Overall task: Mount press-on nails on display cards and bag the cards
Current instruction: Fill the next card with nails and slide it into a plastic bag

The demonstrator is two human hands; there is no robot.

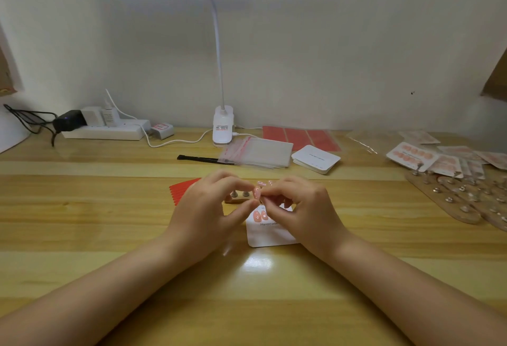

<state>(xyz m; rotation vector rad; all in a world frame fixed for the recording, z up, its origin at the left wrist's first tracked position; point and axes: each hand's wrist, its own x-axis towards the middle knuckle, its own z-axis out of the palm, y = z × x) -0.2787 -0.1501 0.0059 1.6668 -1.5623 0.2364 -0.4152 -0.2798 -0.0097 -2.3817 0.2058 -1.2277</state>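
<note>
The fingertips of both hands meet over the middle of the table, curled in narrow around a small pink nail [258, 191]; the left hand [208, 208] seems to pinch it between thumb and forefinger while the right hand [299, 205] closes in from the other side, though which fingers bear the hold is hard to tell. Holding it up close like this likely lets the person free it or turn it before sticking it down. Directly below lies the white card [270, 232], already carrying a few pink nails [260, 215] along its top row, placed under the hands so each nail has only a short way to go. Just behind the fingers sits a small wooden stand [239, 197] with metal pegs, probably where the nails were kept. Red strips [183, 190] fan out to the left. Further back, clear bags [260, 152] and a stack of blank cards [315, 158] wait within reach, and finished bagged cards [439, 157] pile at the right, beside empty wooden peg boards [455, 197].
</note>
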